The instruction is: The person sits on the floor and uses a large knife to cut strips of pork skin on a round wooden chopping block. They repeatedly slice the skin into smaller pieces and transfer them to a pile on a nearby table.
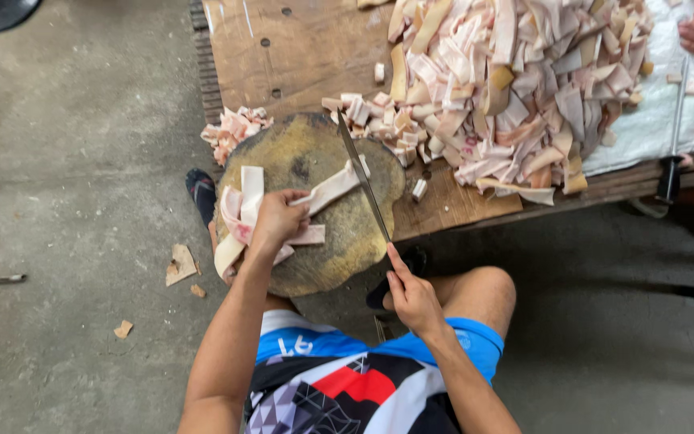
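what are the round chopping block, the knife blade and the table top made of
Block: looks like a slice of tree trunk, wood, dull brown, stained and worn dark in the middle. Blade: seems metal, likely steel, thin, grey with a faint sheen; the right hand holds it. Table top: apparently a plywood or board sheet, flat brown, with drilled holes and scuffs, on slatted planks.

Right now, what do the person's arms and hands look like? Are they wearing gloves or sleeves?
No gloves: both the left hand and the right hand are bare, and so are both forearms. No watch or rings show. Short blue sleeves belong to a blue, black, white and red patterned shirt.
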